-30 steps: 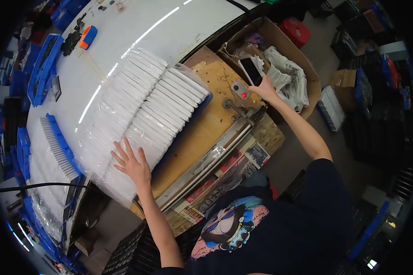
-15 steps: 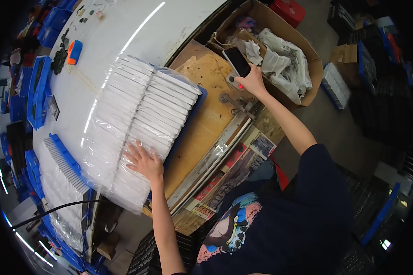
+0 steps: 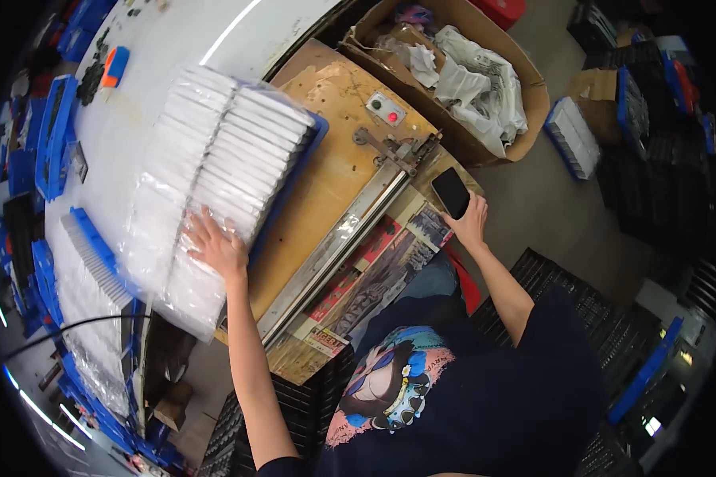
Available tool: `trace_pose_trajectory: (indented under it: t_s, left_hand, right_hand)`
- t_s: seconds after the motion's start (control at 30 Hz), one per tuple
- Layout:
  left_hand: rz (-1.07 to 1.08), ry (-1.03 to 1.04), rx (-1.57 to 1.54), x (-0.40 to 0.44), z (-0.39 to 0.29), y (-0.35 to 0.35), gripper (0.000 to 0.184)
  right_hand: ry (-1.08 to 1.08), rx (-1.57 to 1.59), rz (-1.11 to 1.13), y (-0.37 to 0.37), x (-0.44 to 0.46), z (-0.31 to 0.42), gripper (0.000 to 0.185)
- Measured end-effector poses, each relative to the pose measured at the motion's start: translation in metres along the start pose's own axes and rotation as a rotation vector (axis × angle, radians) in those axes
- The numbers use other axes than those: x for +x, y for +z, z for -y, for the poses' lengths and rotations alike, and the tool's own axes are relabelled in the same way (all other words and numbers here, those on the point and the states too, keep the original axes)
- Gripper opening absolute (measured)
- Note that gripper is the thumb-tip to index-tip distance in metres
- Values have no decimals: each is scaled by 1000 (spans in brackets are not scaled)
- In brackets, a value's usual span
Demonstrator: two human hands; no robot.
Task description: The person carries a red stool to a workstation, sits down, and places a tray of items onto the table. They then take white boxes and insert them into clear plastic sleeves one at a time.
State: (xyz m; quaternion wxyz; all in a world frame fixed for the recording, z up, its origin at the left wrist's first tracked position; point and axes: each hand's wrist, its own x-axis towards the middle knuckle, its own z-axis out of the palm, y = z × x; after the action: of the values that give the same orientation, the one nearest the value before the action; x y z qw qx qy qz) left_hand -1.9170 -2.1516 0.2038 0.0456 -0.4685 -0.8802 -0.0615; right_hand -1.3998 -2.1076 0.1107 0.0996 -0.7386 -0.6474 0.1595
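Observation:
My left hand [image 3: 219, 246] lies with spread fingers on a clear plastic film over a block of white, narrow packed pieces [image 3: 250, 139]. These sit in rows in a blue tray [image 3: 301, 168], of which only the right edge shows. A smartphone [image 3: 451, 191] with a dark screen is gripped in my right hand [image 3: 471, 222], beyond the front edge of the wooden board. My left hand presses no visible tool.
The yellowish wooden board [image 3: 314, 95] carries a metal bar [image 3: 346, 238] and a switch box [image 3: 386, 108] with a lit red button. Behind it stands a cardboard box [image 3: 533, 103] holding plastic bags. More blue trays [image 3: 53, 143] line the white table's left side.
My right hand has brought the smartphone from above the switch box down toward my body, past the metal bar. My left hand stays on the film; the whole view has shifted slightly.

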Motion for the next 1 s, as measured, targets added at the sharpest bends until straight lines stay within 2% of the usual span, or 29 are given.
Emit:
trace_pose_trajectory:
  t_s: [0.1,0.2,0.23,0.27,0.3,0.33,0.4,0.53,0.6,0.7,0.8,1.0]
  left_hand:
    - [34,-12,-60,-1,5,-5,57]
    - [-17,31,-222,-15,15,-34,54]
    - [-58,53,-187,-25,25,-46,51]
    - [-69,70,-164,-36,42,-56,51]
    - [-83,80,-142,-47,63,-64,50]
    - [-92,87,-120,-58,84,-70,49]
    - [-57,122,-85,-76,124,-76,49]
    - [95,283,18,-78,153,-57,56]
    - [111,319,-3,-72,160,-40,58]
    - [121,318,-60,-76,165,-25,61]
    - [210,359,-103,-66,164,-23,62]
    - [185,309,-219,-53,147,-20,62]
  right_hand:
    - [-48,4,78,12,-3,9,94]
    - [-67,-138,61,8,-7,20,92]
    - [-85,-52,4,0,-2,32,83]
    - [-207,31,-161,-26,0,72,60]
    - [-353,191,-175,-40,4,111,50]
    - [-496,351,-181,-50,4,150,40]
    - [-877,365,-131,-60,-6,243,30]
    - [-1602,510,146,-8,-41,408,30]
    - [-1871,467,256,33,-60,471,35]
    - [-2019,314,314,87,-86,527,47]
    - [-2094,210,444,110,-99,538,56]
    - [-2105,66,522,101,-80,543,61]
